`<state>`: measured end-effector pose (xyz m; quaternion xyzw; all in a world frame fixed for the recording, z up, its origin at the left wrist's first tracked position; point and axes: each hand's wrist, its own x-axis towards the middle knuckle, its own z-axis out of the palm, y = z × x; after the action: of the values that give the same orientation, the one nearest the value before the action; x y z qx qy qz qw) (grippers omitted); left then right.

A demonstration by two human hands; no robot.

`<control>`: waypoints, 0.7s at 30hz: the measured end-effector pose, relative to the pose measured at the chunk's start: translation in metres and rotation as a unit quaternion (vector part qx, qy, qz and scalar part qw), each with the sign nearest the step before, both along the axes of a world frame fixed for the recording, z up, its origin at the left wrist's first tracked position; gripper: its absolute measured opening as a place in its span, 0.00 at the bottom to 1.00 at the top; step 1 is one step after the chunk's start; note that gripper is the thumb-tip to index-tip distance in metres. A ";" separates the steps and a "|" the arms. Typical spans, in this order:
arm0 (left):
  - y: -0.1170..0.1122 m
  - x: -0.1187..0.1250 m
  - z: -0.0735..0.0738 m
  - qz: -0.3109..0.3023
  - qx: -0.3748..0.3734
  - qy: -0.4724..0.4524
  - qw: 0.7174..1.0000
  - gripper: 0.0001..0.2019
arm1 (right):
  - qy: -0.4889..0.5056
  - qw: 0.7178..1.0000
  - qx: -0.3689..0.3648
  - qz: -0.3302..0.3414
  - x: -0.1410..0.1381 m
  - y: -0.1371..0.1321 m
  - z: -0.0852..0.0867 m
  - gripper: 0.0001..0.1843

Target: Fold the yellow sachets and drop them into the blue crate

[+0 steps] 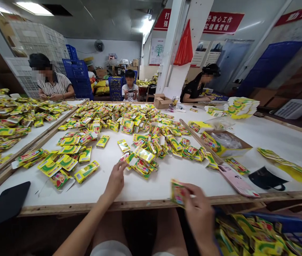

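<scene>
My right hand (197, 208) is closed around a small yellow, green and red carton (178, 193), held over the front edge of the table; both are slightly blurred. Further forward, my left hand (117, 179) reaches with its fingers partly stretched to the near side of a pile of similar cartons (142, 167). Its fingertips are at a carton (124, 157) with a red face; whether they touch it cannot be made out. Several loose cartons (68, 161) lie to the left of that hand, some with white flaps standing out.
Wooden strips (201, 140) divide the white table (164, 183). On the right are an open box with plastic bags (227, 142), a pink phone (238, 181) and a black cup (266, 179). A blue crate (300, 227) of cartons stands below right. Several people sit beyond the table.
</scene>
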<state>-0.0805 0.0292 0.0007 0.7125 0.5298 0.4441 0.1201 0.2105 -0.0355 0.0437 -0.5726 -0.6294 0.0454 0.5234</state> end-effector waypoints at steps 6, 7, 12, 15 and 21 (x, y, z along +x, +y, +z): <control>0.055 -0.023 0.011 -0.076 0.041 0.161 0.983 0.14 | -0.162 0.948 0.118 -0.247 0.101 -0.046 0.036 0.18; 0.056 -0.022 0.018 -0.089 0.048 0.142 0.985 0.11 | -0.150 0.951 0.116 -0.242 0.099 -0.048 0.036 0.18; 0.029 -0.008 0.051 -0.036 -0.028 -0.057 0.997 0.08 | -0.008 0.995 0.026 -0.094 0.023 -0.026 0.007 0.14; 0.007 0.008 0.052 -0.064 -0.102 -0.131 0.984 0.10 | 0.088 0.992 -0.049 0.079 -0.042 -0.001 -0.016 0.10; -0.023 0.029 0.011 -0.089 -0.154 -0.304 0.936 0.12 | 0.242 0.910 -0.147 0.303 -0.124 0.032 -0.046 0.15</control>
<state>-0.0516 0.0062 0.0112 0.5606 0.4647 0.5395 0.4227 0.0869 -0.0032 -0.0023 -0.3960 -0.6133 0.4306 0.5307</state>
